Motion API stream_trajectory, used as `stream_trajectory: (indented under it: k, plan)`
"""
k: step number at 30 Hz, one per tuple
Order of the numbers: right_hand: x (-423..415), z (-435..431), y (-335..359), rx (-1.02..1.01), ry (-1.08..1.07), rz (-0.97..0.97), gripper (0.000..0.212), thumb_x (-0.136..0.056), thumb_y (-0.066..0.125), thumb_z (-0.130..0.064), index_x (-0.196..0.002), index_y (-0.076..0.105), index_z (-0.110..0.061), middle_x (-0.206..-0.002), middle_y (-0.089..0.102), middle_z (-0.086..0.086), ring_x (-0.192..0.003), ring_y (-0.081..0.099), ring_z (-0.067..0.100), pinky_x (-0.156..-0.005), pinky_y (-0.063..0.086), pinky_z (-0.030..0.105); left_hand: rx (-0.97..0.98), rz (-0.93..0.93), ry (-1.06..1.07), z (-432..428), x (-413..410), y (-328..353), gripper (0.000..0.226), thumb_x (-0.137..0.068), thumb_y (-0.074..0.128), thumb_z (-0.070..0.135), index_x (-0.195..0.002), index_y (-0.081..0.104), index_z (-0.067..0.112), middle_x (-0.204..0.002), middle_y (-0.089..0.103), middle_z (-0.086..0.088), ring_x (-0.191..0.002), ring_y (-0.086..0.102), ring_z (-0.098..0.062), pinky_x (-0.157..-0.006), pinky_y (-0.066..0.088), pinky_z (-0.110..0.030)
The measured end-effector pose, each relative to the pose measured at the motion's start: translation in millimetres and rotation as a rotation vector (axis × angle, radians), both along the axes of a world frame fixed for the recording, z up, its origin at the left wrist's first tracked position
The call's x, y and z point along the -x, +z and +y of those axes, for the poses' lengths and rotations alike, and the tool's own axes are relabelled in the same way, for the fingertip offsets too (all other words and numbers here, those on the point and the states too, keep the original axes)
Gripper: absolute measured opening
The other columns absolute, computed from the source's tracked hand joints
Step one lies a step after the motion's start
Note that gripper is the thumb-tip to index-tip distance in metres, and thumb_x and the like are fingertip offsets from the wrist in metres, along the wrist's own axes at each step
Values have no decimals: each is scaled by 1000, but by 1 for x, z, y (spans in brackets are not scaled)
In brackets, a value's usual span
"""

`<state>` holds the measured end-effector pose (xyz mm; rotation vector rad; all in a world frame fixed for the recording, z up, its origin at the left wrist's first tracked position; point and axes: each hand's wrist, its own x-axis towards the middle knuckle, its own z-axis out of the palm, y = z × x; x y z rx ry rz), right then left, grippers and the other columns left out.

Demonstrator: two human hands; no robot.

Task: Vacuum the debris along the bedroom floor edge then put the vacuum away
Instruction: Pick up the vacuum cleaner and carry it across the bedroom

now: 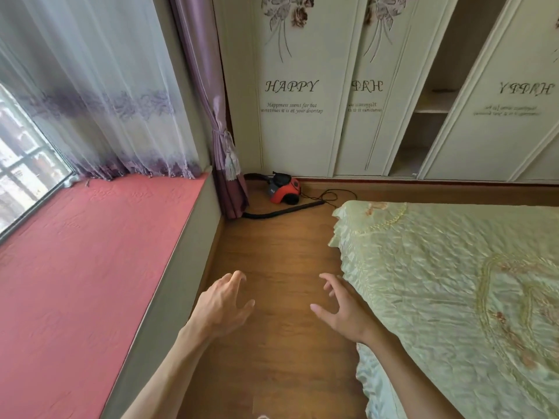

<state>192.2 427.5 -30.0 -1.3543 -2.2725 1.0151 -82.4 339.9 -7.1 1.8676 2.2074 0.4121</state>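
Red canister vacuum point(284, 191) sits on the wooden floor point(272, 252) in the far corner, at the foot of the wardrobe point(295, 116) and just beside the purple curtain point(217, 131). Its black hose point(281, 210) lies along the floor in front of the vacuum, running from the curtain hem toward the bed corner; a thin black cord point(331, 196) loops to the vacuum's right. Green bedspread point(438, 267) lies nearer than the vacuum, to its right; the pink window seat point(90, 252) to its left. Left hand point(220, 303) and right hand point(341, 309) hover over the floor well short of the vacuum, fingers spread and curled, holding nothing
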Motion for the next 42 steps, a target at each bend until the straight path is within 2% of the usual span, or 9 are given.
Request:
stream_trajectory:
  k: [6, 13, 16, 21, 26, 31, 37, 42]
  plan:
    - [39, 120, -13, 7, 19, -34, 64, -88, 64, -48, -142, 34, -32, -121, 44, -10, -112, 46, 5, -93, 40, 20, -9, 1, 19, 117, 47, -18, 52, -83, 57, 53, -125, 44, 23, -109, 57, 6, -97, 59, -16, -74, 56, -35]
    - [75, 269, -13, 5, -10, -96, 68, -83, 60, -58, -142, 33, -35, -122, 44, -14, -110, 48, 2, -94, 49, 27, -23, -43, 40, 275, 101, -19, 52, -83, 59, 51, -124, 45, 22, -106, 56, 8, -99, 59, -15, -72, 53, -35]
    - [83, 327, -9, -5, -30, -101, 71, -81, 57, -62, -142, 34, -33, -122, 45, -14, -109, 49, 2, -95, 47, 27, -25, -56, 18, 339, 113, -17, 52, -83, 60, 51, -123, 45, 22, -106, 57, 6, -99, 60, -15, -71, 54, -36]
    - [99, 427, -9, -4, -55, -88, 66, -86, 61, -54, -142, 34, -32, -123, 43, -15, -113, 48, 3, -96, 46, 27, 6, -37, -33, 445, 123, -25, 53, -82, 58, 53, -124, 44, 23, -108, 57, 7, -100, 60, -13, -72, 55, -35]
    - [111, 549, -23, -1, -36, -93, 67, -86, 60, -56, -143, 32, -33, -124, 41, -18, -115, 46, 1, -96, 46, 29, 13, -36, -48, 562, 128, -43, 55, -81, 58, 53, -125, 45, 22, -113, 57, 5, -103, 60, -14, -75, 55, -38]
    - [118, 679, -23, 11, -12, -105, 65, -88, 61, -52, -143, 32, -33, -126, 41, -16, -114, 44, 1, -89, 40, 24, 60, -32, -23, 682, 130, -43, 53, -82, 56, 54, -123, 44, 24, -112, 57, 5, -104, 60, -15, -75, 53, -36]
    - [141, 807, -26, 91, 38, -128, 68, -86, 60, -57, -143, 30, -35, -130, 43, -9, -117, 47, 8, -92, 43, 30, 84, -58, 38, 793, 146, -39, 51, -81, 58, 52, -121, 45, 24, -109, 57, 5, -103, 59, -19, -74, 52, -36]
    - [177, 892, -34, 78, 133, -147, 67, -88, 60, -53, -143, 32, -29, -129, 42, -11, -114, 45, 4, -91, 38, 24, 87, -77, 93, 867, 171, -53, 51, -82, 59, 51, -123, 44, 23, -110, 59, 4, -101, 61, -17, -73, 55, -36]
